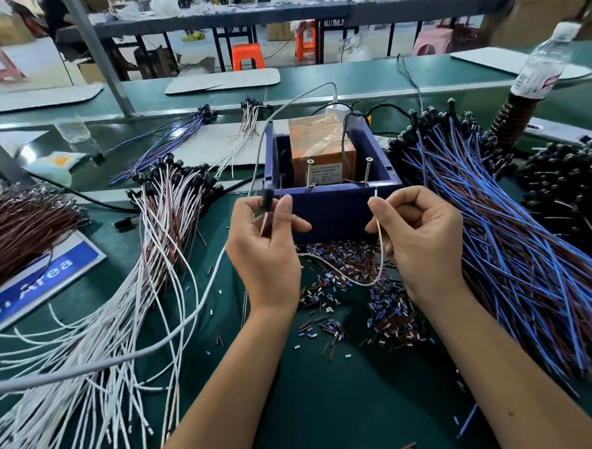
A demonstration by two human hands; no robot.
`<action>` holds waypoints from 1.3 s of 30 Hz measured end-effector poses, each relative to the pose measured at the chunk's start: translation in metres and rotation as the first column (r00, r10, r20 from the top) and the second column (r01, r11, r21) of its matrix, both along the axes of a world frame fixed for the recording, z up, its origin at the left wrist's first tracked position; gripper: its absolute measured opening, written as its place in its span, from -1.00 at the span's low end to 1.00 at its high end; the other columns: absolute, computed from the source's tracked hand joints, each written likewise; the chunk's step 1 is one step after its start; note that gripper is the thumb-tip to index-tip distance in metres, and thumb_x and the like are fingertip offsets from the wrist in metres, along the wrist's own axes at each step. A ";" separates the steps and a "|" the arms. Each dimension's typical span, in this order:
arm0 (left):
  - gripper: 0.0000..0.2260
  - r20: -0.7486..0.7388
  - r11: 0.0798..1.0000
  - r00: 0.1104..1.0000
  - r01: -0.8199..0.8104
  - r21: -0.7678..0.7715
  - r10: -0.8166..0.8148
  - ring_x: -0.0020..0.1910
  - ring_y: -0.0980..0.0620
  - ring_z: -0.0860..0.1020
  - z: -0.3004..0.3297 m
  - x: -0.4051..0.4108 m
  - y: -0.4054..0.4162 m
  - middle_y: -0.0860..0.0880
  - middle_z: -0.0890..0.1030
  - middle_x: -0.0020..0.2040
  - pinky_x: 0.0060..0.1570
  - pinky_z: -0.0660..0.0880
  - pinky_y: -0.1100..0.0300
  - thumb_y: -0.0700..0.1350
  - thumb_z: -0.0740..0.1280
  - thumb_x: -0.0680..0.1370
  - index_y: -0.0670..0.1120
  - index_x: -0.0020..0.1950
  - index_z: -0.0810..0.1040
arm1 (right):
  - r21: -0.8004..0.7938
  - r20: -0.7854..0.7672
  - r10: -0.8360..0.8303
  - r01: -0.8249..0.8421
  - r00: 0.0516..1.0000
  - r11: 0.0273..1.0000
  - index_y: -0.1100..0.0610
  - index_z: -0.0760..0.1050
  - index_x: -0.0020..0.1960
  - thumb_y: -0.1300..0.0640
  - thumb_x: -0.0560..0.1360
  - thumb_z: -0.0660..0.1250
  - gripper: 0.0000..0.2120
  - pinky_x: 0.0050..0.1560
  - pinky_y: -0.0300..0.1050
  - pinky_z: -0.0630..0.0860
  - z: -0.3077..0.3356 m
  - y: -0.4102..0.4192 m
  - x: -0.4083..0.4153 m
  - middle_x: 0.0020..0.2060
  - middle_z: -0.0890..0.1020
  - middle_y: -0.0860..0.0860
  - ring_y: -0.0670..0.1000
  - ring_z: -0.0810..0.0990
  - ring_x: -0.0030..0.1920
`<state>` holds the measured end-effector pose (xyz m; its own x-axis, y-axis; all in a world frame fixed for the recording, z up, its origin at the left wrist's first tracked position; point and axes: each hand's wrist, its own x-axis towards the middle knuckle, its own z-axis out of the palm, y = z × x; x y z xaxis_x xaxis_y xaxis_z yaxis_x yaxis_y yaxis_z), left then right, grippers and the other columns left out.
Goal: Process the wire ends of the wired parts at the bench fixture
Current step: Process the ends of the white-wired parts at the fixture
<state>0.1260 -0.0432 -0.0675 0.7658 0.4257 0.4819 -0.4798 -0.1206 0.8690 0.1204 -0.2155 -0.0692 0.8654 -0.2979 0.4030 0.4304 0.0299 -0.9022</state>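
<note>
**Both hands hold one wired part at the front wall of the blue box fixture**

The open-topped dark blue plastic box fixture [330, 205] sits mid-desk on the green desk [347, 392], an orange block [320, 150] inside it and two upright screws [309, 173] standing at its front rim. The left hand [266, 243] pinches a small black-capped part [268, 198] between thumb and fingers, just in front of the fixture's front left corner. The right hand [420, 237] has its fingers curled round the thin white-and-brown wire [350, 278] of that part, pinching it near the tip, which points up at the fixture's front right rim. Between the hands the wire sags in a loop, its long axis running left to right.

Room is tight at the sides: a spread of white and brown wired parts [130, 284] lies to the left, a thick heap of blue and brown wired parts [512, 249] to the right. Cut bits of insulation [368, 314] litter the desk below the hands. The near desk between the forearms is mostly bare. A clear water bottle [543, 65] stands at the far right.
</note>
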 end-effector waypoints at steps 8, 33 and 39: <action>-0.81 -0.023 0.984 0.984 -0.177 0.013 0.178 -0.28 0.14 0.61 0.006 -0.002 0.000 0.10 0.70 -0.28 -0.15 0.48 0.31 -0.17 0.33 0.63 0.02 -0.15 0.61 | -0.220 0.073 -0.107 0.121 0.992 0.968 0.11 0.65 -0.04 0.25 0.57 0.44 -0.94 -0.27 -0.28 0.53 0.001 -0.002 -0.002 -0.23 0.72 0.00 -0.07 0.64 -0.31; -0.79 -0.035 0.987 0.998 -0.054 0.148 0.060 -0.31 0.10 0.57 0.005 0.001 -0.006 0.12 0.66 -0.29 -0.22 0.43 0.28 -0.21 0.38 0.61 -0.06 -0.20 0.69 | -0.361 0.241 -0.165 0.246 0.956 0.900 0.12 0.67 0.14 0.22 0.64 0.39 -0.88 -0.15 -0.32 0.52 -0.005 0.000 0.005 -0.12 0.74 -0.09 -0.16 0.68 -0.21; -0.76 0.048 0.981 0.985 -0.172 0.095 0.168 -0.24 0.11 0.65 0.010 -0.004 -0.008 0.10 0.69 -0.25 -0.11 0.53 0.26 -0.20 0.36 0.63 0.13 -0.11 0.60 | -0.327 0.233 -0.169 0.240 0.958 0.914 -0.01 0.62 0.12 0.22 0.64 0.37 -0.84 -0.19 -0.25 0.54 -0.003 0.001 0.001 -0.13 0.70 -0.12 -0.02 0.68 -0.19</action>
